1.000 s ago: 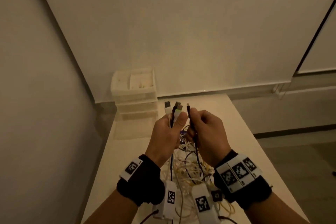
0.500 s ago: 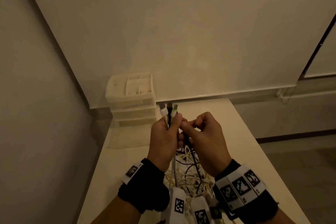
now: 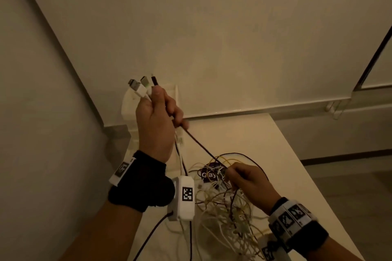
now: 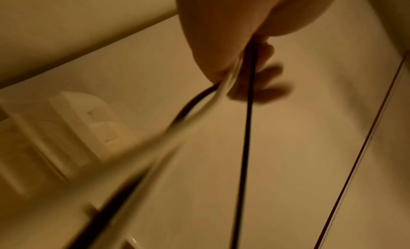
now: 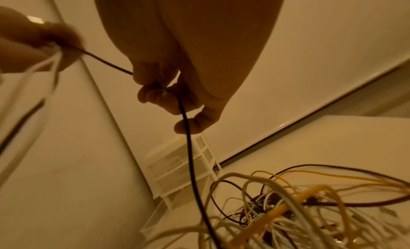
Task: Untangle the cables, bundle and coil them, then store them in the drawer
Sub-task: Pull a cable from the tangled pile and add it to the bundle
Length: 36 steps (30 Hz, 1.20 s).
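My left hand (image 3: 157, 116) is raised high and grips several cable ends (image 3: 141, 86), white and black plugs sticking up above the fist. A black cable (image 3: 199, 144) runs taut from that fist down to my right hand (image 3: 244, 180), whose fingers (image 5: 168, 98) pinch it just above the tangle. The tangled pile of white, yellow and dark cables (image 3: 229, 203) lies on the white table (image 3: 265, 144) under the right hand. In the left wrist view the cables (image 4: 246, 130) hang from the closed fingers. A white drawer unit (image 3: 174, 95) stands behind the left hand, mostly hidden.
The drawer unit (image 5: 177, 172) sits at the table's far left corner against the wall. A dark label (image 3: 209, 174) lies in the pile. The table's right edge (image 3: 297, 154) drops to the floor. Wrist-camera cords trail near the front edge.
The hands were together at chest height. Now the left hand has risen with the plugs, and the right hand has slid down the black cable to the pile, pulling it taut.
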### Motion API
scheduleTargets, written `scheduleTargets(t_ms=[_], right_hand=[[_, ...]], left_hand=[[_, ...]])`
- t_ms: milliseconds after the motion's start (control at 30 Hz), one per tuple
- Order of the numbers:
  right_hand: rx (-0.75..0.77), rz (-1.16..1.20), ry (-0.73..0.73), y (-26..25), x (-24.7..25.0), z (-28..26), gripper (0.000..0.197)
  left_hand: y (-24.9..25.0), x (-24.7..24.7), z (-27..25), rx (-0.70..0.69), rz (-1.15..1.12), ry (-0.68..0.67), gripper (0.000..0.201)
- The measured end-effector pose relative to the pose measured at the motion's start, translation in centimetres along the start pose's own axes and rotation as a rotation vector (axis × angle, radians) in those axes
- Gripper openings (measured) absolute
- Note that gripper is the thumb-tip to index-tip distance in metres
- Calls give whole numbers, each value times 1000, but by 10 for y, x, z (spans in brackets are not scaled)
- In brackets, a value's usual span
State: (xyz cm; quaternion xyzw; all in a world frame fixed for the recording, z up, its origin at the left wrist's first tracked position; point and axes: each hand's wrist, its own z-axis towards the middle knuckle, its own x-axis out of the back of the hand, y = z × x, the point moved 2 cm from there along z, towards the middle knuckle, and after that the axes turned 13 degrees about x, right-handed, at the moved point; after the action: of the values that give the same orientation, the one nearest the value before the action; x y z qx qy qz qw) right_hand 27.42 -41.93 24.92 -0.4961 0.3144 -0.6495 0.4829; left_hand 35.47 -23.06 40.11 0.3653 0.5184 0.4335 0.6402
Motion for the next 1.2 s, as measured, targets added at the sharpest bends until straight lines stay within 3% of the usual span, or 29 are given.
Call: scheduleTargets(t_ms=[133,233,300,467,600,700,767,867,967,1133,1200], right_hand=[[-75,130,196,-14,-1,24,29],[2,198,249,-48,5,50,22],[73,184,197,-73,7,60,16],[0,432,161,-87,21,63,32],[44,289,140,-82,29,51,30],[115,292,167,-68,20,31,33],[152,232,163,-45,2,19,35],[88,75,107,4,-27,-2,35],[-31,21,109,36,-33,-17,37],[-27,47,233,16,-20,-1,38],[-11,74,259,3,-13,6,41]], left_hand=[[11,-3,-7,-8,129,-129,35],[-5,-11,-27,-86,625,-306,19],[-23,-14,-38,-58,784,-341,19],[-45,-9,-35,-57,820,-264,12],[-48,-13,-39,-114,870,-211,18],[-39,-25,-36,-154,773,-112,35],[-33,-30,-31,-113,619,-35,33],[-15,-21,-13,-86,425,157,30],[3,4,8,-104,323,252,32],[8,27,-4,-195,634,265,26],[1,19,-22,-204,745,200,12]])
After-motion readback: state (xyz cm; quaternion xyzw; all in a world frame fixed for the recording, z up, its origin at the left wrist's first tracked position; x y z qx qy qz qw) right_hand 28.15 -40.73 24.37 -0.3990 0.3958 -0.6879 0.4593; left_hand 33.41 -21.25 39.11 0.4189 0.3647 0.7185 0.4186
